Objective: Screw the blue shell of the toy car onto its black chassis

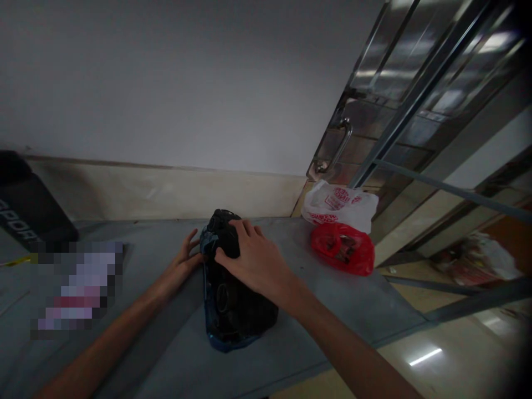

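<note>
A black thing with a blue outer shell and round, wheel-like parts (220,327) lies on the grey tabletop; it looks like an upturned toy car. My right hand (260,257) reaches over its far half, the thumb on top and the fingers curled over the far end. What lies under that palm is hidden. At its left edge is my left hand (189,254), fingers spread, with the fingertips touching or very close to the blue side.
The grey table (332,310) meets a wall behind. To the right lie a red plastic bag (343,249) and a white printed bag (341,205), near a metal frame (457,194) and door. A black box (33,205) and a blurred-out item (83,288) are at left.
</note>
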`<action>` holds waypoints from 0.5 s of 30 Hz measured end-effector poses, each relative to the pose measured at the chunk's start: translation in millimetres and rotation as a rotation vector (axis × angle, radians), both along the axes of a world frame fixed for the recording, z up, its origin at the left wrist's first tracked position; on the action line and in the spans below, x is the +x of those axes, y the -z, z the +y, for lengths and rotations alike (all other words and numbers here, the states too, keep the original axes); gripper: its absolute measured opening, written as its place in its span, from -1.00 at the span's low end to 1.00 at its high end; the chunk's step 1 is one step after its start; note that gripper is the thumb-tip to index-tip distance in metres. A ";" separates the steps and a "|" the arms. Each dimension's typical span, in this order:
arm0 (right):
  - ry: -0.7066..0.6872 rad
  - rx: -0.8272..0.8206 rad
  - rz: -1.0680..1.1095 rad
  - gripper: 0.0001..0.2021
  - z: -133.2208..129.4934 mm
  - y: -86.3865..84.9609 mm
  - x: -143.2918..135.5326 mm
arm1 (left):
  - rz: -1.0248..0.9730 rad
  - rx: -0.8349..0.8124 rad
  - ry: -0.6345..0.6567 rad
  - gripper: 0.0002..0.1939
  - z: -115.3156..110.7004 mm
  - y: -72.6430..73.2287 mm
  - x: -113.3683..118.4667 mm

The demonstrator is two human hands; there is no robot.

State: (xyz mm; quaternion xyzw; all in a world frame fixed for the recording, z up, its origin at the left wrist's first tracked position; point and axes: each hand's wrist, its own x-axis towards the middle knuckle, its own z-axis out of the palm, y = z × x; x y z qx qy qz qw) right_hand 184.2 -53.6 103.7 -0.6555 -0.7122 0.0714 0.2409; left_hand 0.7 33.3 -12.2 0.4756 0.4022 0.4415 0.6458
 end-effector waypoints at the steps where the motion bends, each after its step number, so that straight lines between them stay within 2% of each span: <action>1: 0.015 0.007 -0.037 -0.48 1.0 0.5 -2.2 | -0.013 -0.019 0.004 -0.07 -0.8 -2.1 -0.5; 5: 0.029 0.026 -0.124 -0.50 4.0 3.3 -10.7 | -0.065 -0.056 0.041 -0.02 -2.0 -8.7 -2.8; 15: -0.029 0.032 -0.209 -0.50 3.0 12.6 -22.8 | -0.074 -0.029 0.078 0.09 2.4 -5.8 -4.8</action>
